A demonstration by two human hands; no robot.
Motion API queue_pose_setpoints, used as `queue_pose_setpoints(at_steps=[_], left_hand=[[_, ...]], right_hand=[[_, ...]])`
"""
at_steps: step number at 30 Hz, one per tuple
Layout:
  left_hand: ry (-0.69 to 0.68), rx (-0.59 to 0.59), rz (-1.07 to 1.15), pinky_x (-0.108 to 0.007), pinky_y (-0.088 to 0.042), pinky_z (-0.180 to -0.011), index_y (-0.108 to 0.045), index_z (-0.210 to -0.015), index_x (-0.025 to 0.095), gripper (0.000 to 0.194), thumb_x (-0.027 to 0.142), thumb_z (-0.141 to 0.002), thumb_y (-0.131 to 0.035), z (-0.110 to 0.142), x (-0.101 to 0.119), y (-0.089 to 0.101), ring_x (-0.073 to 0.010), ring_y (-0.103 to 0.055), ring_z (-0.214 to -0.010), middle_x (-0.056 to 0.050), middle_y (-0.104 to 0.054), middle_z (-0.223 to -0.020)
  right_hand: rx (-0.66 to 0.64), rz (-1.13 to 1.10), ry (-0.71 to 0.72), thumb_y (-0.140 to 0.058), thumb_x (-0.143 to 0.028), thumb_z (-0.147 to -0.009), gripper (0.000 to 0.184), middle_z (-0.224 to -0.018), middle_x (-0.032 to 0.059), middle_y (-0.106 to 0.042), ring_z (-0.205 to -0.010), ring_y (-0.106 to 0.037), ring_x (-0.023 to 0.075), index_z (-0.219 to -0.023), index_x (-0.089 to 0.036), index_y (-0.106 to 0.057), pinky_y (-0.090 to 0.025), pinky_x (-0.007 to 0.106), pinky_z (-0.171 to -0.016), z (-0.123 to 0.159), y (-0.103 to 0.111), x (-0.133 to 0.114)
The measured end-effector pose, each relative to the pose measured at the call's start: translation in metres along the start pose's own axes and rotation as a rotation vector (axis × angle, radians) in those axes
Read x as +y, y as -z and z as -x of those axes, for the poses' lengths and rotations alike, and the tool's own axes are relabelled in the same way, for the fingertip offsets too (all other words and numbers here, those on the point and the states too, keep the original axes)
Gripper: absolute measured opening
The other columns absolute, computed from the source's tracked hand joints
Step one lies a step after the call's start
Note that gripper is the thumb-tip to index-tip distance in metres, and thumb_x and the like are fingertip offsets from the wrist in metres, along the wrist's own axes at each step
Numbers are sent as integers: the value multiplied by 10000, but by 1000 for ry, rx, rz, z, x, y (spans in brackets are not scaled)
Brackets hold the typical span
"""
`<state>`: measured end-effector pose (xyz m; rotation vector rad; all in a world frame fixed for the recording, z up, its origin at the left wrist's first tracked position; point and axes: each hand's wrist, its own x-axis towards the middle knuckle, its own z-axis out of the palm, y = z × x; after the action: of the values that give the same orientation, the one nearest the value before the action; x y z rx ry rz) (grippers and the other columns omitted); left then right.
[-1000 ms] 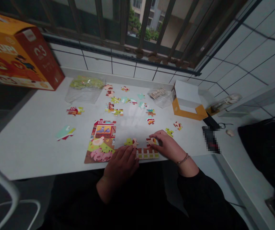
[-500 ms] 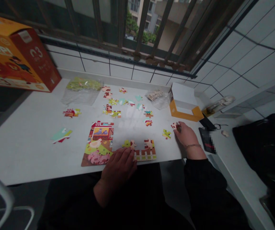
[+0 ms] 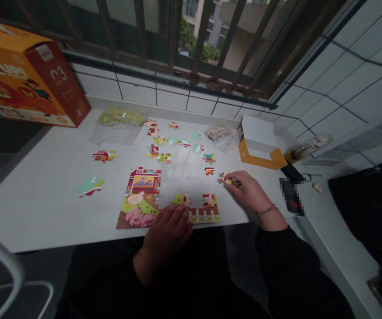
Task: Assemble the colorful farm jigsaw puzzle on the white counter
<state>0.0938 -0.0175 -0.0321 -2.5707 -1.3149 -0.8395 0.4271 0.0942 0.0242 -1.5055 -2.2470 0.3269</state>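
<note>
A partly joined farm jigsaw (image 3: 141,199) lies at the near edge of the white table (image 3: 44,195). My left hand (image 3: 169,228) rests flat on its lower edge, beside the fence strip (image 3: 206,215). My right hand (image 3: 249,190) sits to the right of the jigsaw, its fingers closed on a small red and white puzzle piece (image 3: 226,179) just above the tabletop. Several loose pieces (image 3: 164,148) are scattered farther back in the middle of the table.
An orange puzzle box (image 3: 25,88) stands at the back left. A plastic bag of pieces (image 3: 119,124) and a second bag (image 3: 220,133) lie near the tiled wall. A small orange and white box (image 3: 260,144) and a dark phone (image 3: 290,195) sit at the right.
My right hand left the fence strip, reached right to a loose piece, and now has moved back left with the piece in its fingers. My left hand stayed put.
</note>
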Motion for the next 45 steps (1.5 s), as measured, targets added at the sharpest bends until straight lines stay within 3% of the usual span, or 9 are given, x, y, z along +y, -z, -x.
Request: queue_pose_setpoints(at_steps=[2, 6, 20, 27, 37, 45], left_hand=[[4, 2, -4, -491, -599, -963, -708, -1273, 156, 269, 249, -1027, -646, -1, 0, 1, -327, -722, -1145, -150, -775, -1289], [-7, 11, 2, -491, -598, -957, -711, -1255, 148, 256, 247, -1025, -655, -2, 1, 2, -330, -721, -1144, -157, -778, -1278], [-1, 9, -5, -492, -600, -954, -718, -1250, 123, 267, 255, -1037, -627, -2, 2, 2, -329, -719, -1145, -163, -781, -1281], [3, 0, -2, -498, -604, -960, -718, -1251, 138, 261, 253, -1028, -644, -1, 2, 2, -331, -723, -1139, -157, -784, -1275], [7, 11, 6, -510, -605, -955, -715, -1276, 165, 269, 244, -1029, -641, -2, 3, 3, -336, -729, -1139, -154, -779, -1288], [7, 5, 9, -510, -611, -953, -721, -1248, 147, 257, 248, -1022, -654, -1, 2, 2, -342, -730, -1145, -158, -785, -1269]], right_hand=[[-68, -70, 113, -721, -249, -1022, 235, -1244, 114, -720, -1190, -677, 266, -1251, -238, -771, -553, 433, -1074, -3, -13, -26], [-170, -31, 151, -727, -199, -1019, 214, -1228, 102, -705, -1181, -670, 269, -1195, -277, -819, -552, 448, -1054, -8, -30, -53], [-192, -4, 163, -690, -141, -1030, 299, -1361, 107, -728, -1242, -688, 275, -1228, -304, -845, -572, 487, -1073, -4, -31, -42], [-194, 9, 178, -670, -172, -1047, 258, -1342, 107, -752, -1230, -699, 274, -1211, -277, -839, -570, 488, -1068, -2, -29, -38], [-170, 11, 215, -613, -166, -1065, 327, -1379, 104, -764, -1276, -699, 280, -1331, -259, -778, -544, 513, -1132, 8, -30, -55], [-153, 160, 186, -576, -186, -1087, 346, -1430, 171, -717, -1317, -675, 341, -1385, -221, -749, -562, 559, -1138, 21, -39, -74]])
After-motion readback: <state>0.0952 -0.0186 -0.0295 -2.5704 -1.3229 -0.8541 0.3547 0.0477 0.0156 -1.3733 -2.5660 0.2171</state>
